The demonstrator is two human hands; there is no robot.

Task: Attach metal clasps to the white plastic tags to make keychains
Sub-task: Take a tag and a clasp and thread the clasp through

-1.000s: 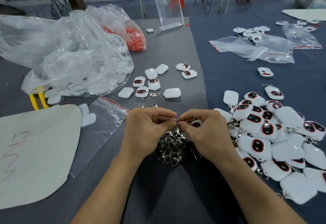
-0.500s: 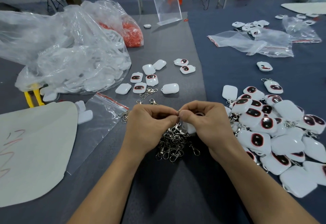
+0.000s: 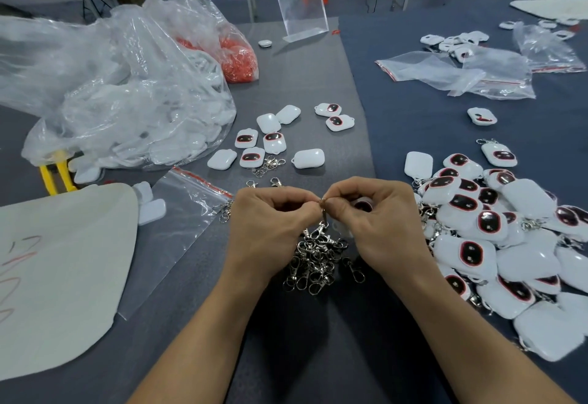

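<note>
Above clasp pile (image 3: 318, 257) at bench centre, my left hand (image 3: 270, 225) and right hand (image 3: 378, 222) both pinch one clasp (image 3: 324, 212); tag (image 3: 362, 204) tucked under right fingers, 3 o'clock of clasp. Risk: ring slips, springs closed before tag threads.

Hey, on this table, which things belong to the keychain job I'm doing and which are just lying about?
Job: left hand and right hand, both pinching a metal clasp; white tag in the right hand; clasp pile; loose tags; finished keychains.
Lying about: yellow-handled tool; acrylic stand; bag of red bits; zip bags; white sheet.
</note>
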